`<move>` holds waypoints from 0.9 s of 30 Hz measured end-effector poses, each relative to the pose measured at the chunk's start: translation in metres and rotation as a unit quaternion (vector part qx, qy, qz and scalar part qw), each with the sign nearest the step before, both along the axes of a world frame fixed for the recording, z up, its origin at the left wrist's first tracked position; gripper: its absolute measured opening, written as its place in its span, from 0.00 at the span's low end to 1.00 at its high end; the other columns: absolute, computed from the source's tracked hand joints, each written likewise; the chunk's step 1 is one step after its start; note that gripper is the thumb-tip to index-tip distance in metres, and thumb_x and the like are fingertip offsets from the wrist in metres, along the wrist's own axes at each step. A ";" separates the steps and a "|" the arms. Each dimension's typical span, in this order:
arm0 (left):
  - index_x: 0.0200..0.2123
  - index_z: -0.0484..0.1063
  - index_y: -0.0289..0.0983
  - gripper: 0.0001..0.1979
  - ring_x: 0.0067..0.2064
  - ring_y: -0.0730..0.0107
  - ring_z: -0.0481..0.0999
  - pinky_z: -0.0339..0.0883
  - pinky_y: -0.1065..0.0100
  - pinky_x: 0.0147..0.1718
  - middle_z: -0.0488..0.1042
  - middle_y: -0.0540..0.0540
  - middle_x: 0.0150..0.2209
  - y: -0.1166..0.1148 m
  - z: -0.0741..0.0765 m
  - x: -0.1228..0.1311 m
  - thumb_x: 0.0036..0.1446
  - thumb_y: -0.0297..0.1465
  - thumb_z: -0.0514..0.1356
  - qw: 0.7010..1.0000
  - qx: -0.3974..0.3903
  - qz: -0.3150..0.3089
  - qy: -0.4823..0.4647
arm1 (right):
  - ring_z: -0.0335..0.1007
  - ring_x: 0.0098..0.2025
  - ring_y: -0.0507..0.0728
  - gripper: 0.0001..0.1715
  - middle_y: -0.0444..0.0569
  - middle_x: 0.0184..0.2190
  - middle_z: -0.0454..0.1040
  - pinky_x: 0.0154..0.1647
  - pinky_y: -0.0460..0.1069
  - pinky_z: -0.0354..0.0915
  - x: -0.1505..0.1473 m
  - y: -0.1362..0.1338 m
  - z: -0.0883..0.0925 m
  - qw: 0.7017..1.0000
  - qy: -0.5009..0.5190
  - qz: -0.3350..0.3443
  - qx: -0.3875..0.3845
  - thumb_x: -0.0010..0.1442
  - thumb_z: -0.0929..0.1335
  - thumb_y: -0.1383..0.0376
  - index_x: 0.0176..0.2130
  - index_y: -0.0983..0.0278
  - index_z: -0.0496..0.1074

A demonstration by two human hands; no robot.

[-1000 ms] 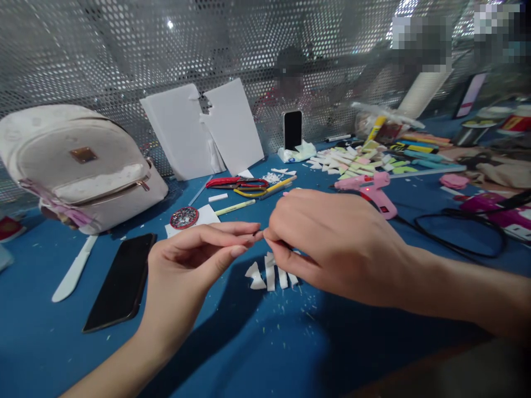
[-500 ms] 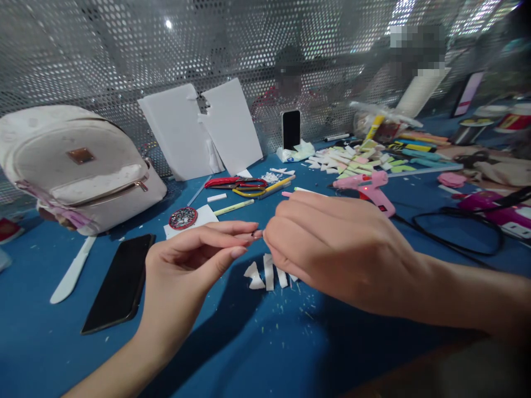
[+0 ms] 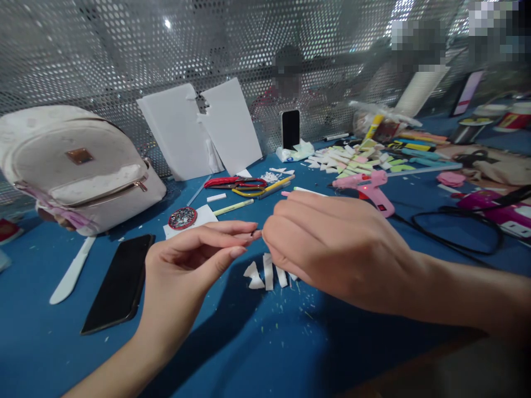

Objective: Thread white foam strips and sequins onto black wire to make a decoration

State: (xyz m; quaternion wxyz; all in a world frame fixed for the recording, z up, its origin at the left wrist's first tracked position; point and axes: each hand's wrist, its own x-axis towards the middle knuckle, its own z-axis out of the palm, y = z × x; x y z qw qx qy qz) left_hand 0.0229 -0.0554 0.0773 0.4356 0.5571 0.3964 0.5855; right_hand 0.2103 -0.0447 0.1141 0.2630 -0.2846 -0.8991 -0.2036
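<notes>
My left hand (image 3: 186, 262) is closed in a pinch, thumb under and fingers above, with a tiny dark-tipped piece too small to name at its fingertips. Against those fingertips my right hand (image 3: 332, 243) is curled, its knuckles toward me; whatever its fingers hold is hidden. Both hands are raised over the table. Below them lie white foam-like strips (image 3: 269, 272) and a white bow-shaped piece (image 3: 254, 276), among small crumbs. A slim white stick with a green end (image 3: 307, 191) shows just behind my right knuckles.
On the blue table (image 3: 257, 342) are a black phone (image 3: 118, 284), a white plastic knife (image 3: 72, 271), red-handled pliers (image 3: 236, 182) and a red-rimmed disc (image 3: 182, 218). A pink glue gun (image 3: 369, 190) with a black cord lies right, near cut strips (image 3: 352, 157). A white backpack (image 3: 83, 171) stands left.
Almost nothing differs. Both hands keep their pose, fingertips together, with only a very slight shift of the right hand.
</notes>
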 end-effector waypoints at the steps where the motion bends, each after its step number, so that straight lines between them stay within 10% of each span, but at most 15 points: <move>1: 0.26 0.81 0.41 0.03 0.44 0.54 0.83 0.78 0.57 0.45 0.84 0.47 0.36 0.000 0.000 0.000 0.48 0.30 0.72 1.000 0.001 0.001 0.000 | 0.57 0.25 0.54 0.17 0.46 0.21 0.64 0.28 0.50 0.50 0.000 0.000 0.000 1.000 -0.002 -0.001 0.003 0.67 0.58 0.71 0.28 0.64 0.68; 27: 0.26 0.82 0.41 0.04 0.42 0.59 0.83 0.78 0.63 0.44 0.84 0.48 0.34 0.000 -0.001 0.001 0.50 0.27 0.71 1.000 0.009 0.016 0.013 | 0.61 0.28 0.54 0.13 0.47 0.25 0.69 0.30 0.50 0.52 0.002 0.004 -0.005 1.000 -0.010 0.016 -0.016 0.67 0.60 0.69 0.32 0.65 0.69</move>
